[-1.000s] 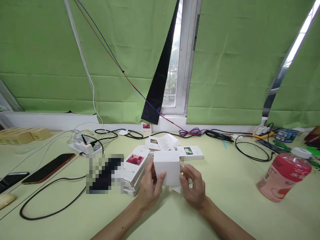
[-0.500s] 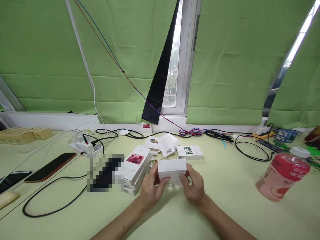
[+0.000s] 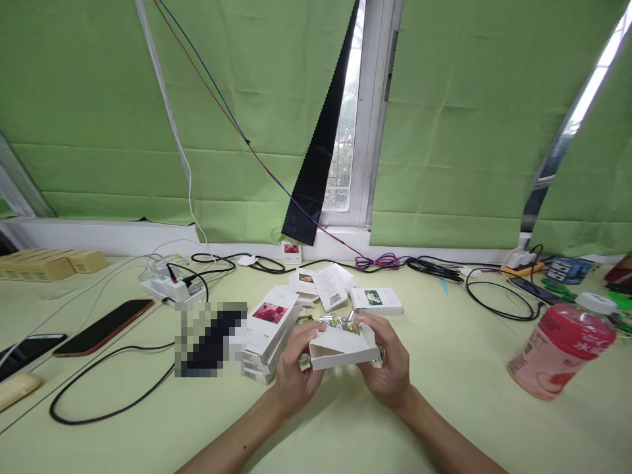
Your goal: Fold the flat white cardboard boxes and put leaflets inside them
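Between my two hands is a small white cardboard box [image 3: 343, 355], tilted, with its inner side partly showing. My left hand [image 3: 299, 362] is closed on its left end, and my right hand [image 3: 388, 362] grips the right end. Just behind the box, small glass vials [image 3: 340, 321] with shiny metallic parts show, partly hidden by the box and fingers. To the left of my left hand stands a stack of white boxes [image 3: 269, 322] with a red rose picture on top. Behind are opened white cartons [image 3: 328, 286] and a box with a white flower picture [image 3: 376, 301].
A pink drink bottle [image 3: 563, 349] stands at the right. Black cables [image 3: 434, 266] run along the back edge. On the left are a power strip [image 3: 170, 286], phones [image 3: 103, 327] and yellow-brown boxes [image 3: 52, 264]. A pixelated patch covers something beside the stack.
The box in my hands has tipped and sits slightly lower, so its inner side shows. My fingers have moved over its far edge, and the vials behind it are now more visible.
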The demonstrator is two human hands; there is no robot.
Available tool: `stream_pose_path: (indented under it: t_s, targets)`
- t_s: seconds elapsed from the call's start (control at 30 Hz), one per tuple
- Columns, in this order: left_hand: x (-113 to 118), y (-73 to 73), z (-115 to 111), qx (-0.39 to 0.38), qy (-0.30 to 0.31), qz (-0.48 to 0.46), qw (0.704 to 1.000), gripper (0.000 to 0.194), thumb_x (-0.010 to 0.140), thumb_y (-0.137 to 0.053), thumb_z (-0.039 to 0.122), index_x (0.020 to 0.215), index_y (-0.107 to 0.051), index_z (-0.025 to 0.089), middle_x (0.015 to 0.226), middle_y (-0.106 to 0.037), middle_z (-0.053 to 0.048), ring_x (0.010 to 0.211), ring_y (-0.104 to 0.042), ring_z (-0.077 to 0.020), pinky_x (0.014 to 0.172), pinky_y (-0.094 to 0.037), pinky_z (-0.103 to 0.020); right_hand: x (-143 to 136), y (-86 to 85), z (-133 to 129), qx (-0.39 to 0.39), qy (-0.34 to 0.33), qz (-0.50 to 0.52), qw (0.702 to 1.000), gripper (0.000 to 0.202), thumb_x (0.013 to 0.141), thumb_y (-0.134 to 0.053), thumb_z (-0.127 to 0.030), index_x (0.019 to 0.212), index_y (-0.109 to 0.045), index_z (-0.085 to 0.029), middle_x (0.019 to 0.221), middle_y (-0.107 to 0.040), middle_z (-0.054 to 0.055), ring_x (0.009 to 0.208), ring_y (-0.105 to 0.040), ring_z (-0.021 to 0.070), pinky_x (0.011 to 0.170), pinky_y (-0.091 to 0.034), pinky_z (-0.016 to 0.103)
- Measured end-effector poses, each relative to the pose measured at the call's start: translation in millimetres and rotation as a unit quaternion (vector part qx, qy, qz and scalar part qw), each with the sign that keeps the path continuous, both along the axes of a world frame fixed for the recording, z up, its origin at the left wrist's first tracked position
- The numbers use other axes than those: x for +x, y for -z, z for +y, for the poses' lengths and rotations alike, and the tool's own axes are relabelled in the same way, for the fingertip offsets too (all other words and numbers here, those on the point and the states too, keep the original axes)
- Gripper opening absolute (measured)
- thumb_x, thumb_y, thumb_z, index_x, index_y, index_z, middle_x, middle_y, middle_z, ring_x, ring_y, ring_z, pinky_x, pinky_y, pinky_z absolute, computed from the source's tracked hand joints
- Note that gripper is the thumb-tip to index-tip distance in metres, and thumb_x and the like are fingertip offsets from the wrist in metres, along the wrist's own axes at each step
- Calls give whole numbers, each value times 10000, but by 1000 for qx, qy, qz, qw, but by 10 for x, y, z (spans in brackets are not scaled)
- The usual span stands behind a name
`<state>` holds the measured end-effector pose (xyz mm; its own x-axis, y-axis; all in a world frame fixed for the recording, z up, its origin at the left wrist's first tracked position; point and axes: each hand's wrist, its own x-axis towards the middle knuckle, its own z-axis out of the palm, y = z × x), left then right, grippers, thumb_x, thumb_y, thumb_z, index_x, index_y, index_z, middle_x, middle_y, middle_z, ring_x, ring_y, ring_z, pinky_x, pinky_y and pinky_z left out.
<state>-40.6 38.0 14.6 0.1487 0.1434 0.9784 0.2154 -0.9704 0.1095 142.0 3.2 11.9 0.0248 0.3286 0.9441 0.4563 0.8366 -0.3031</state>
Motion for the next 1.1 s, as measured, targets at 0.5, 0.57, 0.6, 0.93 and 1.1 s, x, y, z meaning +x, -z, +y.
stream_pose_path:
  t_s: [0.5, 0.57, 0.6, 0.93, 1.1]
  targets:
    - [-51, -22, -7, -69, 94, 29, 993, 539, 929, -440, 561, 1365, -408, 245, 1203, -506, -166, 1151, -530, -334, 823, -526, -469, 17, 36, 36, 7, -14, -1, 1000, 565, 862, -648, -206, 1384, -431, -204, 1279, -567, 198, 1211, -580, 313, 690, -620, 358]
    - [-56, -1, -12, -90, 101, 34, 990, 576, 899, -437, 618, 1350, -412, 260, 1220, -485, -168, 1176, -510, -355, 817, -524, -479, 17, 16, 26, 14, -3, -5, 1000, 572, 841, -653, -196, 1370, -438, -204, 1274, -566, 194, 1202, -579, 311, 716, -620, 375]
    - [-55, 10, -15, -102, 103, 36, 989, 577, 895, -432, 627, 1343, -413, 265, 1231, -475, -170, 1187, -503, -363, 809, -526, -477, 19, 4, 20, 15, 3, -10, 1000, 573, 835, -659, -201, 1365, -442, -203, 1274, -566, 194, 1199, -580, 313, 730, -621, 386]
    - [-5, 1, -55, -202, 154, 41, 966, 425, 958, -448, 533, 1290, -384, 275, 1340, -349, -170, 1246, -470, -344, 717, -571, -376, 50, 26, 11, -2, 31, -15, 999, 422, 918, -589, -190, 1330, -502, -216, 1309, -625, 185, 1232, -612, 300, 777, -618, 387]
    - [0, -45, -105, -213, 166, 78, 960, 482, 920, -530, 499, 1309, -355, 276, 1404, -298, -196, 1352, -380, -397, 757, -586, -422, 85, 55, 16, 3, 10, -7, 1000, 377, 967, -517, -207, 1343, -522, -212, 1347, -627, 177, 1278, -597, 301, 906, -590, 449]
